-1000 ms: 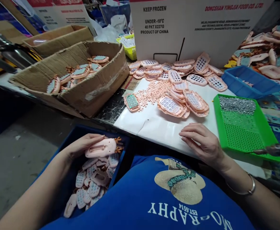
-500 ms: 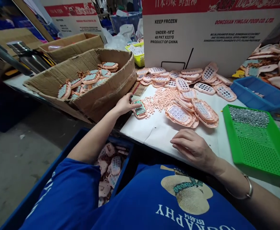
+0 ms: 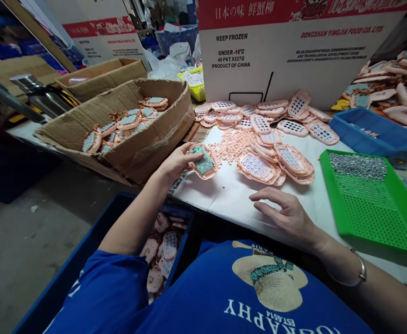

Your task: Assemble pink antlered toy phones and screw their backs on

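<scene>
My left hand [image 3: 176,163] grips a pink plastic casing half with a green circuit board [image 3: 204,162] in it, thumb on the board, tilted a little above the table's left part. Over the front edge of the white tabletop [image 3: 220,195] hovers my right hand [image 3: 287,213], its fingers apart with nothing between them. A heap of small pink button pieces [image 3: 232,144] lies just beyond the held casing. Right of that heap, pink casings with button grids [image 3: 259,167] are stacked on one another.
A cardboard box [image 3: 148,144] of casings with boards stands at left. At right are a green tray [image 3: 366,208] with small metal parts [image 3: 358,166] and a blue bin [image 3: 377,132]. Below the table, a blue crate [image 3: 184,250] holds more casings. A large white carton [image 3: 276,60] stands behind.
My left hand has lifted the casing with the circuit board off the table and tilted it towards me. The fingers of my right hand have spread further apart.
</scene>
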Demonstrator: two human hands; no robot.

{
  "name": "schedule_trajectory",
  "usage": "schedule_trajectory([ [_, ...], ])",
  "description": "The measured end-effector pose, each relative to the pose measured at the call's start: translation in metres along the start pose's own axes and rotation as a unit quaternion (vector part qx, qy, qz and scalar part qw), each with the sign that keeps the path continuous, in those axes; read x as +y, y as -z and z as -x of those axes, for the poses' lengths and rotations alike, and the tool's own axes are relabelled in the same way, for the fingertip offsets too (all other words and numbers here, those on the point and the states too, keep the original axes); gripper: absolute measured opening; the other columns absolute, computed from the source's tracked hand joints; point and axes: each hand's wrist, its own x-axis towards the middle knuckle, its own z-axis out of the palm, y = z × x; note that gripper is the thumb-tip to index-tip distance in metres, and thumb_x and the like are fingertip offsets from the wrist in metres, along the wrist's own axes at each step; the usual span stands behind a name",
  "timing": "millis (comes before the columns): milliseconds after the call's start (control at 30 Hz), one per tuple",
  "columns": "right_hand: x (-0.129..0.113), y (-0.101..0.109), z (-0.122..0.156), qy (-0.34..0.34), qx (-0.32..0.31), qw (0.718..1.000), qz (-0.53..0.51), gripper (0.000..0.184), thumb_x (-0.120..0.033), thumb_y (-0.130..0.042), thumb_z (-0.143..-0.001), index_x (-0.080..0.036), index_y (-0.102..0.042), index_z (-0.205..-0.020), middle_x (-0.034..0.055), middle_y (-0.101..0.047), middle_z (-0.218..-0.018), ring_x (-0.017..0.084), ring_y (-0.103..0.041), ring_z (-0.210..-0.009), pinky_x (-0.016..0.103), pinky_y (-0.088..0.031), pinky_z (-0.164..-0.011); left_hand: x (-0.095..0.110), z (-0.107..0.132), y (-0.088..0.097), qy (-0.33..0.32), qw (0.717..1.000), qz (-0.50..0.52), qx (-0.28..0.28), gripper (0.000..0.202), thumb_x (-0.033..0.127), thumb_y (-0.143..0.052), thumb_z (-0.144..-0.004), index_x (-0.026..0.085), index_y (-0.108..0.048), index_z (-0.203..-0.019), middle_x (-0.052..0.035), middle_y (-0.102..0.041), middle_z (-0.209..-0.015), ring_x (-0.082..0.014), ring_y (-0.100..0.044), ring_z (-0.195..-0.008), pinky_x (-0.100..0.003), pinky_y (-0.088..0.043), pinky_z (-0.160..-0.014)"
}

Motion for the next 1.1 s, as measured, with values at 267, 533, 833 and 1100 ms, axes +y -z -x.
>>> schedule_trajectory([
  [267, 0.005, -0.012, 0.009, -0.241, -0.040, 0.872, -0.424, 0.052, -0.059, -0.058, -0.094, -0.020, -0.061, -0.128, 0.0136, -0.071, -0.119, 0.023, -0.073, -0.100, 0.042, -0.060, -0.090, -0.010, 0.053, -0.092, -0.052, 0.990, 0.053, -0.122, 0.053, 0.019, -0.090, -0.058, 0.018, -0.065, -0.104, 0.0000, -0.070, -0.092, -0.0127, -0.065, -0.078, -0.022, -0.050, -0.072],
  [533, 0.005, -0.015, 0.034, -0.276, -0.014, 0.863, -0.422, 0.042, -0.045, -0.063, -0.095, -0.022, -0.061, -0.130, 0.0095, -0.068, -0.128, 0.023, -0.068, -0.112, 0.042, -0.055, -0.102, -0.051, 0.075, -0.135, 0.003, 0.986, 0.145, -0.088, 0.059, 0.027, -0.088, -0.065, 0.020, -0.059, -0.116, -0.0031, -0.072, -0.101, -0.0180, -0.067, -0.092, -0.031, -0.050, -0.088],
  [833, 0.006, -0.003, 0.025, -0.254, -0.055, 0.926, -0.274, 0.042, -0.051, -0.059, -0.095, -0.017, -0.065, -0.120, 0.0077, -0.073, -0.095, 0.016, -0.072, -0.081, 0.028, -0.062, -0.071, -0.052, 0.081, -0.135, 0.066, 0.968, 0.222, -0.094, 0.037, 0.030, -0.083, -0.071, 0.016, -0.065, -0.100, -0.0054, -0.074, -0.093, -0.0187, -0.069, -0.081, -0.030, -0.055, -0.079],
  [1100, 0.002, 0.025, 0.020, -0.239, 0.032, 0.959, -0.150, 0.033, -0.046, -0.063, -0.092, -0.016, -0.072, -0.103, 0.0069, -0.073, -0.082, 0.017, -0.072, -0.074, 0.026, -0.063, -0.062, -0.048, 0.071, -0.130, 0.082, 0.967, 0.213, -0.113, 0.031, 0.028, -0.080, -0.072, 0.015, -0.068, -0.097, -0.0069, -0.075, -0.091, -0.0179, -0.068, -0.077, -0.029, -0.054, -0.073],
])
